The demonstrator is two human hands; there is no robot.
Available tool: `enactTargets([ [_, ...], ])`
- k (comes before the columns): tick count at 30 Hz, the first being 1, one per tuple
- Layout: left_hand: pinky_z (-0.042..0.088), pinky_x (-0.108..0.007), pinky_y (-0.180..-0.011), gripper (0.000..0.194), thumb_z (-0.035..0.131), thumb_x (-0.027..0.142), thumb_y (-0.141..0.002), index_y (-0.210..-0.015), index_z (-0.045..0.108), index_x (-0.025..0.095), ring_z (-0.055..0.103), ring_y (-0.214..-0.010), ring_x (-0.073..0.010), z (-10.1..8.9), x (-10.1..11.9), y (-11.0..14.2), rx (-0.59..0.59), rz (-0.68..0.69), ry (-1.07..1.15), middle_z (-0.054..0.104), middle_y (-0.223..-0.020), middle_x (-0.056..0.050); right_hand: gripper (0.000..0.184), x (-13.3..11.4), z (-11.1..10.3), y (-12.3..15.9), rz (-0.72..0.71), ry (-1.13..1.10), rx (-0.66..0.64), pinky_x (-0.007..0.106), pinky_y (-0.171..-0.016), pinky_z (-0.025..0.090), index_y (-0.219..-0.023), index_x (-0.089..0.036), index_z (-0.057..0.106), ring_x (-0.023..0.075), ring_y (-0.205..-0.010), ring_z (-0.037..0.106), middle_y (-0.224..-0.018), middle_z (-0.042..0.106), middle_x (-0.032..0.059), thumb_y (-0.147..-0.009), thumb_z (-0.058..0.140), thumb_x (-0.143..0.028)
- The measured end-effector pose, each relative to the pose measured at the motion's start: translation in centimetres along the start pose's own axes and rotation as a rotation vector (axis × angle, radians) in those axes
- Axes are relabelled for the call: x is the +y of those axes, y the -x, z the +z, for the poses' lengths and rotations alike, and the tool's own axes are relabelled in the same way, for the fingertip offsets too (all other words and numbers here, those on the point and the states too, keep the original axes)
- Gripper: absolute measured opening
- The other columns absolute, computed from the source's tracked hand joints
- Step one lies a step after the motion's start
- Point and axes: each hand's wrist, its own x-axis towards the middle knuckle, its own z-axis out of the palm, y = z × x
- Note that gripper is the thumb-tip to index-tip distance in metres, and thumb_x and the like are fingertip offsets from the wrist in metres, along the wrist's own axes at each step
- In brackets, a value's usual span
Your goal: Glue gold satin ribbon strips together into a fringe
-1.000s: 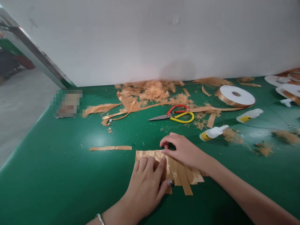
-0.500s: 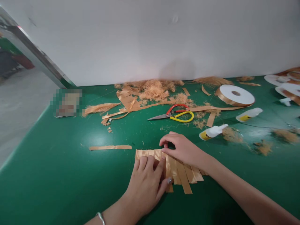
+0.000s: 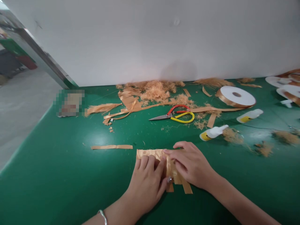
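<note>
A sheet made of overlapping gold ribbon strips point(image 3: 150, 153) lies flat on the green table point(image 3: 58, 175), near its front edge. My left hand point(image 3: 146, 182) rests palm down on the sheet's left part, fingers stretched out and pressing. My right hand point(image 3: 191, 164) lies flat over the right part, fingers extended toward the left and touching the strips. Between and below the two hands, a few strip ends point(image 3: 186, 188) stick out.
A single loose ribbon strip point(image 3: 112, 147) lies to the left. Behind are red-and-yellow scissors point(image 3: 174, 115), two small white glue bottles point(image 3: 212, 132), a ribbon spool point(image 3: 235, 96), ribbon scraps and frayed fibre piles point(image 3: 153, 90) along the white wall. More spools sit far right.
My right hand has come down from a curled pose at the sheet's top edge and now lies flat over the right strips. The left hand has stayed put.
</note>
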Motion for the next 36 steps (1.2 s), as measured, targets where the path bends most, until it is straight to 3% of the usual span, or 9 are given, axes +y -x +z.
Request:
enactTargets([
  [3, 0.038, -0.040, -0.075, 0.046, 0.039, 0.039, -0.089, -0.131, 0.043, 0.019, 0.043, -0.085, -0.0238, 0.0, 0.0, 0.0, 0.005, -0.002, 0.003, 0.051, -0.094, -0.008, 0.040, -0.3, 0.3, 0.3, -0.072, 0.088, 0.007, 0.037, -0.075, 0.043, -0.114, -0.015, 0.058, 0.0233, -0.097, 0.052, -0.088, 0.065, 0.0076, -0.079, 0.041, -0.005],
  [8, 0.038, -0.041, -0.075, 0.046, 0.038, 0.039, -0.090, -0.130, 0.044, 0.018, 0.043, -0.086, -0.0243, 0.0, 0.0, -0.1, -0.003, -0.004, -0.011, 0.051, -0.097, -0.009, 0.035, -0.3, 0.5, -0.1, -0.119, 0.163, 0.013, 0.036, -0.076, 0.043, -0.109, -0.015, 0.063, 0.0230, -0.096, 0.054, -0.087, 0.068, 0.0061, -0.082, 0.042, -0.008],
  [21, 0.039, -0.042, -0.076, 0.043, 0.037, 0.033, -0.090, -0.130, 0.044, 0.018, 0.043, -0.088, -0.0249, 0.0, 0.2, 0.0, 0.013, 0.000, -0.033, 0.051, -0.097, -0.010, 0.034, -0.1, 0.3, 0.2, -0.139, 0.217, -0.020, 0.038, -0.077, 0.043, -0.109, -0.012, 0.063, 0.0250, -0.098, 0.054, -0.086, 0.066, 0.0091, -0.084, 0.041, -0.008],
  [28, 0.040, -0.041, -0.074, 0.042, 0.037, 0.028, -0.090, -0.130, 0.042, 0.017, 0.045, -0.085, -0.0239, 0.1, 0.2, 0.2, 0.087, 0.007, -0.058, 0.053, -0.097, -0.010, 0.041, -0.5, -0.6, 1.1, -0.087, 0.215, 0.114, 0.036, -0.076, 0.045, -0.122, -0.016, 0.054, 0.0222, -0.096, 0.056, -0.088, 0.066, 0.0075, -0.084, 0.042, -0.005],
  [32, 0.038, -0.043, -0.083, 0.037, 0.039, 0.027, -0.089, -0.122, 0.048, 0.012, 0.045, -0.098, -0.0265, 0.0, 0.0, 0.2, 0.151, 0.051, -0.013, 0.054, -0.115, -0.014, 0.033, -0.4, -0.7, 2.1, -0.004, 0.224, 0.183, 0.034, -0.074, 0.046, -0.111, -0.016, 0.059, 0.0205, -0.093, 0.057, -0.091, 0.064, 0.0090, -0.085, 0.043, -0.005],
  [36, 0.035, -0.044, -0.091, 0.045, 0.039, 0.029, -0.091, -0.133, 0.037, 0.013, 0.039, -0.115, -0.0280, 0.0, -0.2, -0.2, 0.139, 0.121, 0.010, 0.045, -0.136, -0.012, 0.026, 0.2, -0.3, 2.5, 0.083, 0.168, 0.188, 0.033, -0.071, 0.046, -0.102, -0.017, 0.062, 0.0189, -0.088, 0.058, -0.088, 0.061, 0.0088, -0.086, 0.043, -0.009],
])
